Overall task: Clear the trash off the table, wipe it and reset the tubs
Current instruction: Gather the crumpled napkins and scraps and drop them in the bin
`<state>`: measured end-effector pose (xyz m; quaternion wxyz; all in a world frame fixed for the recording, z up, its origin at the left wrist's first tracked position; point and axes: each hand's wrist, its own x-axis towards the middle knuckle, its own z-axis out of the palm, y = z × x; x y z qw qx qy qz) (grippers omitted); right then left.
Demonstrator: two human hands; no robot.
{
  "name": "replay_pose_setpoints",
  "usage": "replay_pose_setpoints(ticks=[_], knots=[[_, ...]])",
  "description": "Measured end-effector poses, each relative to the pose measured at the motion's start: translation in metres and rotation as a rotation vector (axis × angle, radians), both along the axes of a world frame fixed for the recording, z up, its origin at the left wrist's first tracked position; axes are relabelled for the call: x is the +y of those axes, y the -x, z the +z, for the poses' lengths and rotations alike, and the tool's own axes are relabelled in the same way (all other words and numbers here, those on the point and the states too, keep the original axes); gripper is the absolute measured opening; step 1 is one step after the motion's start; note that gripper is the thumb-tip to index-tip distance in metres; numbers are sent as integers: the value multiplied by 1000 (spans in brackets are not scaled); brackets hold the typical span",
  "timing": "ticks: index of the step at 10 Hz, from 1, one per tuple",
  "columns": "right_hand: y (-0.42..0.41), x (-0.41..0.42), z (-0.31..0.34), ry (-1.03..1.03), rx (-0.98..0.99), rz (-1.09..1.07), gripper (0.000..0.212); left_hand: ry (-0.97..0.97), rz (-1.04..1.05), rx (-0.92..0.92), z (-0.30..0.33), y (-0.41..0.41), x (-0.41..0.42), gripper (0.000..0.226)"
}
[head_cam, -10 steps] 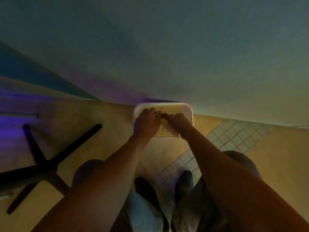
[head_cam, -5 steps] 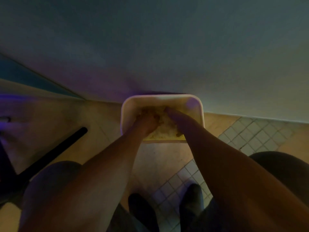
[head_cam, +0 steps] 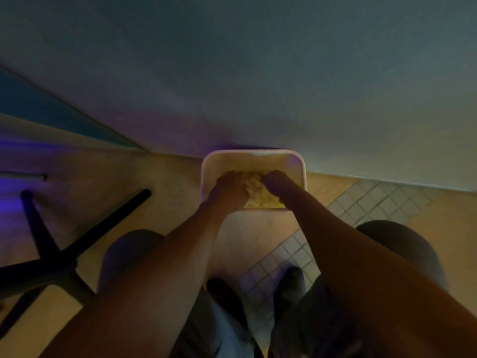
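One second ago both hands were together at the near rim of the tub (head_cam: 254, 161), fingers meeting above it. Now they are lower and inside it: the left hand (head_cam: 228, 188) and the right hand (head_cam: 277, 184) are pressed down on the crumpled pale-yellow trash (head_cam: 255, 193) that fills the bottom. The view has also shifted a little between the pictures, so the tub looks larger and nearer. I judge this as the step of packing the trash down in the tub, so the clearing part of the task seems near its end; the wiping and the resetting of the tubs cannot be judged from here, because the surface itself is not in view.

The fingers of both hands seem curled into the trash, but the light is dim and the picture is blurred, so I cannot tell if they grip it or only push it.

The tub is rectangular with rounded corners and smooth pale walls, probably plastic. It stands on the floor (head_cam: 160, 187) against the wall (head_cam: 258, 73). The trash looks soft and wrinkled, like paper. The floor is smooth and tan, with a patch of small square tiles (head_cam: 361, 202) on the right. A black cross-shaped table base (head_cam: 51, 254) is on the left.
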<state>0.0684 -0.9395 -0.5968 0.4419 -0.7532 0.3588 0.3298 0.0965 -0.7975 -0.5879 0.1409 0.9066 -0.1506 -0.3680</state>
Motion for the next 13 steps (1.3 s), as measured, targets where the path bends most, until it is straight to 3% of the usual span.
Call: replay_pose_setpoints(ticks=[2, 3, 5, 10, 13], knots=[[36, 3, 91, 26, -49, 16, 50, 22, 24, 62, 73, 34, 11, 67], [54, 10, 133, 81, -51, 118, 52, 43, 19, 53, 124, 51, 17, 65], [82, 27, 237, 65, -24, 126, 50, 49, 47, 78, 230, 75, 31, 63], [111, 63, 482, 61, -128, 76, 42, 155, 201, -67, 458, 119, 96, 57], [93, 104, 554, 55, -248, 146, 40, 219, 313, -237, 535, 127, 142, 50]])
